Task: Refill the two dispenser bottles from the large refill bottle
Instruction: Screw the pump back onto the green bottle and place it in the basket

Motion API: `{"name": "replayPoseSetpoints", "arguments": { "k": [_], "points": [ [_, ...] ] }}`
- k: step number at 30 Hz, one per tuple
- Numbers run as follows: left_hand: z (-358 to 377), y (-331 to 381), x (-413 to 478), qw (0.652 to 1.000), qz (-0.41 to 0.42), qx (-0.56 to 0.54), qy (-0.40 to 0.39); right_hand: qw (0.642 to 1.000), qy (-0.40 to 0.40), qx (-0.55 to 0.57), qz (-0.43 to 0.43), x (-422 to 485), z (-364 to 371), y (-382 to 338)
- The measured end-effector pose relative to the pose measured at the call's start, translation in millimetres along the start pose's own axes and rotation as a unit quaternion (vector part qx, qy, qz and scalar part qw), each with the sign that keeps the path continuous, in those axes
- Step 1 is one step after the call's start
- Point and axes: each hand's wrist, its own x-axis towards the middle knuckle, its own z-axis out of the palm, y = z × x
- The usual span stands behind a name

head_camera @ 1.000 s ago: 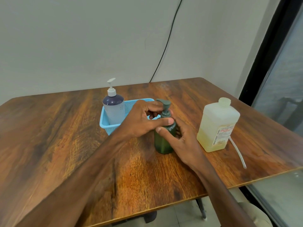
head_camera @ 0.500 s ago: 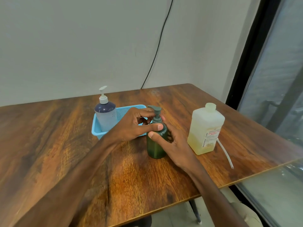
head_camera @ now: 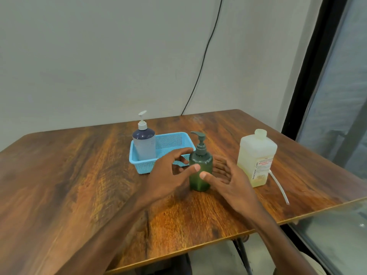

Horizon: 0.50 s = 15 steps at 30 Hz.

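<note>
green bottle (head_camera: 200, 161) upright btwn l hand (head_camera: 166, 175) & r hand (head_camera: 232, 181), fingers (head_camera: 184, 150) wide, no grip

On the label (head_camera: 260, 170) of the large refill bottle (head_camera: 256, 147), "BIOCHEK CHG" is printed vertically along the left edge; the red heading and fine print cannot be read.

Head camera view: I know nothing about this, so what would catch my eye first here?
The left hand and the right hand, both open, flank a green pump bottle that stands upright on the wooden table. Behind it to the left, a blue basket holds a grey-blue pump bottle. To the right stands a large pale-yellow refill bottle.
</note>
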Motion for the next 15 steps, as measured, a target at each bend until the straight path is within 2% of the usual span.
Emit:
{"name": "replayPoseSetpoints", "arguments": {
  "k": [4, 7, 10, 12, 15],
  "points": [
    [6.3, -0.3, -15.8, 0.999, -0.046, -0.001, 0.012, 0.991, 0.071, 0.112, 0.020, -10.4, -2.0, -6.5],
    [8.8, 0.4, -18.6, 0.997, -0.060, 0.024, 0.037, 0.978, 0.089, 0.188, 0.032, -14.5, -3.4, -11.0],
    [17.0, 6.3, -24.7, 0.990, -0.071, 0.065, 0.108, 0.982, 0.095, 0.162, 0.014, -22.6, -8.0, -12.6],
    [26.3, 13.3, -33.6, 0.981, -0.043, 0.103, 0.159, 0.988, 0.104, 0.113, -0.008, -30.7, -15.7, -12.2],
    [35.9, 20.9, -40.9, 0.973, -0.006, 0.125, 0.192, 0.990, 0.124, 0.059, -0.016, -39.9, -28.7, -10.0]
  ]
}}
